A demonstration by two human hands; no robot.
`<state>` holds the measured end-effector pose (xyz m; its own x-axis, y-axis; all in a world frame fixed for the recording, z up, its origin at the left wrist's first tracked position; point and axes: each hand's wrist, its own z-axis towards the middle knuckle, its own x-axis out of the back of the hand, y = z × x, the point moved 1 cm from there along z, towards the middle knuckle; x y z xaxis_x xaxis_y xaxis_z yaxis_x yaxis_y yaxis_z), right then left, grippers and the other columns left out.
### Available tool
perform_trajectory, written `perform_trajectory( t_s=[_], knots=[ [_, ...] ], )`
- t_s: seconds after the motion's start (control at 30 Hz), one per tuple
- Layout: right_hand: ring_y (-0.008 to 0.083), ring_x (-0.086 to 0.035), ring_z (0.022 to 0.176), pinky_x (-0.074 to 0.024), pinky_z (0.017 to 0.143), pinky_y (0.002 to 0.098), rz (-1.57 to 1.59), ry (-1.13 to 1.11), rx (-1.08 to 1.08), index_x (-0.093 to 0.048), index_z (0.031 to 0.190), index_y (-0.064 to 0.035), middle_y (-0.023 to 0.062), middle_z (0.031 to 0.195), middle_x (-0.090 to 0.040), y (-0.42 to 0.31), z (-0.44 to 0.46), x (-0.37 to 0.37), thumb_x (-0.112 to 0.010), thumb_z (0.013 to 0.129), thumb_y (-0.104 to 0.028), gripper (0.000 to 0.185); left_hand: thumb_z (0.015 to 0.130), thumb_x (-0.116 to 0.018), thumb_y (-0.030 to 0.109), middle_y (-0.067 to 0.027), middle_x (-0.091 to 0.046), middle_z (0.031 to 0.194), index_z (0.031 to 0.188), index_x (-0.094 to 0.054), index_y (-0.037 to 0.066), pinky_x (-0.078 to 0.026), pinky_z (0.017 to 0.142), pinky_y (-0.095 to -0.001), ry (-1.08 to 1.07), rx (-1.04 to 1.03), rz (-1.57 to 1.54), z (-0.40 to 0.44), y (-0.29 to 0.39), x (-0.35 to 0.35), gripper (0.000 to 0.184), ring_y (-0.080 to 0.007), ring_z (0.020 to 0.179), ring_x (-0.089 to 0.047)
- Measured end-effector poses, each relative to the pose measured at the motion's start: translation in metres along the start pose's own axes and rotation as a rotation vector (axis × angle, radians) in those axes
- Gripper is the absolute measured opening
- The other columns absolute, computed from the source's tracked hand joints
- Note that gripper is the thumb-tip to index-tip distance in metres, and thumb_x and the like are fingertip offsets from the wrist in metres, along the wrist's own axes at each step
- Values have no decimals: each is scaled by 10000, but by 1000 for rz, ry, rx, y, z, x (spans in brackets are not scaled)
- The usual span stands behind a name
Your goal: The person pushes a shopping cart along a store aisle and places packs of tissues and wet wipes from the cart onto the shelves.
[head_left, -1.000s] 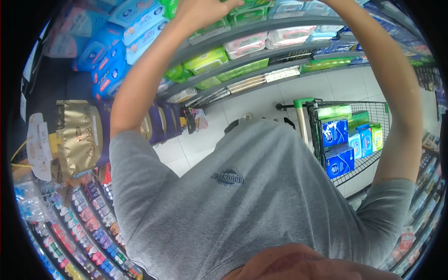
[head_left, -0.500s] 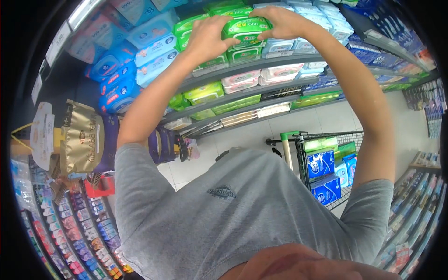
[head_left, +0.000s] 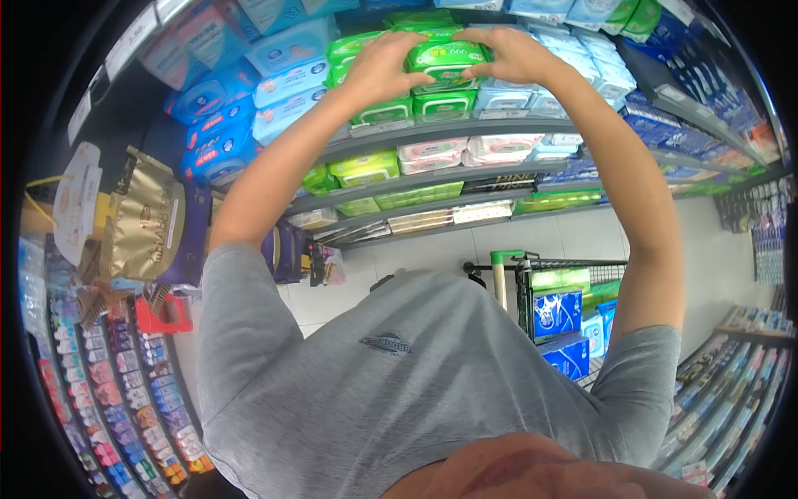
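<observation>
A green pack of wet wipes (head_left: 449,55) sits on top of the green stack on the upper shelf. My left hand (head_left: 385,68) closes on its left end, fingers over the top and thumb low at the front. At the opposite end, my right hand (head_left: 517,60) grips it in the same way. Another green pack (head_left: 445,106) shows beneath, at the shelf's front edge. More green packs stand left of and behind the held one, partly covered by my left hand. Light-blue packs (head_left: 503,98) lie below my right hand.
Blue wipes packs (head_left: 218,143) fill the shelf to the left. Pink-and-white packs (head_left: 432,155) lie on the shelf below. A shopping cart (head_left: 573,264) with blue packages (head_left: 558,314) stands at my right. Gold bags (head_left: 143,220) hang at my left.
The shelves and my hands sit slightly lower in the view, and the cart appears a little further left. Both hands keep their grip on the green pack.
</observation>
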<state>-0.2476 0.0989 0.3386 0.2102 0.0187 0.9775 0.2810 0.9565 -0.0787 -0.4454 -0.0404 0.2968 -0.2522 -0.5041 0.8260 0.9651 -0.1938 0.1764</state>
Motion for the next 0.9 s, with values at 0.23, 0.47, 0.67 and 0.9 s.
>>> perform_trajectory(
  t_s=[0.23,0.47,0.67,0.9],
  knots=[
    [381,-581,1104,-474,916,468,-62,31,-6,-566,1282,-133,194,1139,-632,-7,-4,-4,-782,759,-359,610,693,-824,358,-145,-607,1251,1235,-602,80,-405,1043,-452,-33,27,111,6,11,-5,649,-351,1210,-527],
    [363,-562,1138,-457,967,440,-51,151,29,-559,1268,-61,181,1179,-612,9,1,-27,-826,706,-282,659,678,-826,350,-136,-625,1196,1237,-606,84,-392,1015,-433,-23,53,147,4,13,-9,657,-333,1176,-544],
    [344,-560,1133,-459,973,426,-2,155,-10,-595,1234,-61,160,1188,-615,5,-1,-22,-831,695,-280,628,681,-819,355,-131,-638,1186,1225,-611,121,-367,1017,-456,21,66,112,5,8,-12,628,-328,1166,-548],
    [314,-547,1148,-460,973,434,-157,199,5,-614,1241,-70,127,1185,-626,3,-6,-22,-829,694,-350,652,705,-803,348,-132,-638,1177,1222,-623,114,-371,1006,-451,-22,123,92,7,7,-14,596,-317,1151,-567]
  ],
)
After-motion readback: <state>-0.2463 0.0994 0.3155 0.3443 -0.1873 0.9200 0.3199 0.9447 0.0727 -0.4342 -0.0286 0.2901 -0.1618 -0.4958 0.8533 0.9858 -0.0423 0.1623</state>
